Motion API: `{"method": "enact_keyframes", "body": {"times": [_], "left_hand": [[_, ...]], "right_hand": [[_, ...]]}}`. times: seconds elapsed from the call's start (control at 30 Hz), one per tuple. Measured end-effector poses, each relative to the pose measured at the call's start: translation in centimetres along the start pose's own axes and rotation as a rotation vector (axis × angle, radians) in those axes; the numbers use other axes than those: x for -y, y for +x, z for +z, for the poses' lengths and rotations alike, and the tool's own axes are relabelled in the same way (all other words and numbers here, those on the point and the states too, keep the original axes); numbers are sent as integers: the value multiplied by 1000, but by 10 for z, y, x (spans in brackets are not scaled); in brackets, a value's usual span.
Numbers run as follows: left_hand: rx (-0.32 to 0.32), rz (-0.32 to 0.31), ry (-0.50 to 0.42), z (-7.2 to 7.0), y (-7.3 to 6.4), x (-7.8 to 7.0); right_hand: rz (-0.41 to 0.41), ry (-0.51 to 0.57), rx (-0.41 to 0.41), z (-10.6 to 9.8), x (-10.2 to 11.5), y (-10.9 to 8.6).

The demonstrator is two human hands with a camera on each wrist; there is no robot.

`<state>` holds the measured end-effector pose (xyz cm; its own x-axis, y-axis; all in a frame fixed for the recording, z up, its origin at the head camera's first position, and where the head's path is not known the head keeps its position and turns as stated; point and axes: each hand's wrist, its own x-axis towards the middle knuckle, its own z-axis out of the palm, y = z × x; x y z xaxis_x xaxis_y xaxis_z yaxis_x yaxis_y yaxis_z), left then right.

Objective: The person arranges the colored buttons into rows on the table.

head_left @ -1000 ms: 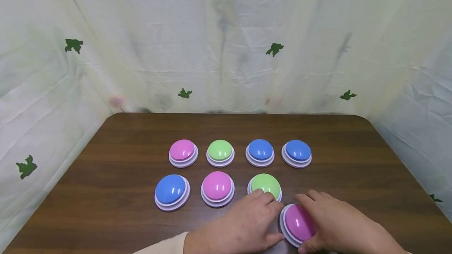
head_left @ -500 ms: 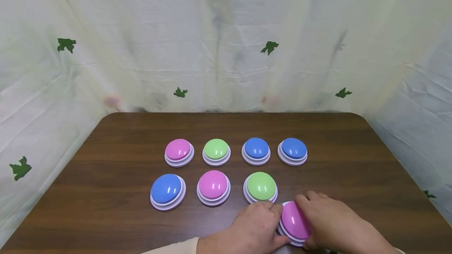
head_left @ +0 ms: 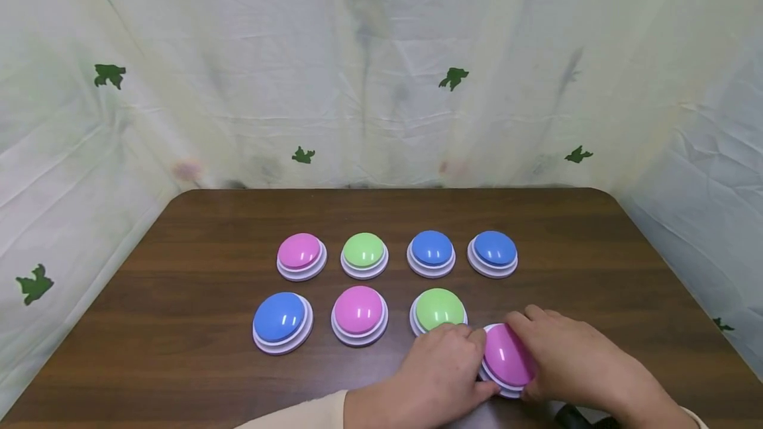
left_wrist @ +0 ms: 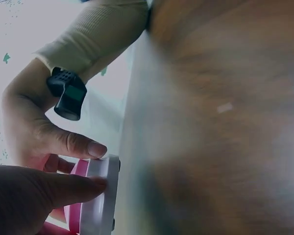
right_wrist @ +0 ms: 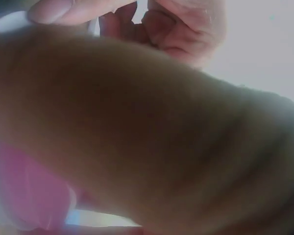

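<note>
At the near right of the table (head_left: 149,356), my left hand (head_left: 440,371) and right hand (head_left: 573,364) grasp the pink button (head_left: 507,355) from both sides; uneven pressure might tilt it against the green button (head_left: 440,308), just far-left.

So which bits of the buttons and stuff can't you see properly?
- Head view: the right side of the held pink button, behind the right hand.
- Head view: the front of the nearer green button, behind the left hand.
- Head view: the dark thing near the right wrist, cut off by the bottom edge.
- Left wrist view: the pale speck, too small and blurred to name.
</note>
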<state>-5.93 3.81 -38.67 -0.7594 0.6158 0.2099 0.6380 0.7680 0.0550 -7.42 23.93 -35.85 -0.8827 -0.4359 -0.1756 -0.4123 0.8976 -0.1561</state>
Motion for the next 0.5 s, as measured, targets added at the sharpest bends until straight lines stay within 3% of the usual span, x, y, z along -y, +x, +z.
{"method": "enact_keyframes", "body": {"times": [0.1, 0.17, 0.37, 0.5], "left_hand": [[-80, 14, 68, 0, 13, 0], [-87, 15, 96, 1, 23, 1], [25, -49, 102, 5, 45, 1], [55, -86, 124, 10, 53, 1]], "right_hand": [[4, 6, -40, -7, -10, 1], [9, 16, -46, -10, -17, 4], [16, 42, -51, -11, -33, 14], [11, 51, -69, -8, -38, 20]]}}
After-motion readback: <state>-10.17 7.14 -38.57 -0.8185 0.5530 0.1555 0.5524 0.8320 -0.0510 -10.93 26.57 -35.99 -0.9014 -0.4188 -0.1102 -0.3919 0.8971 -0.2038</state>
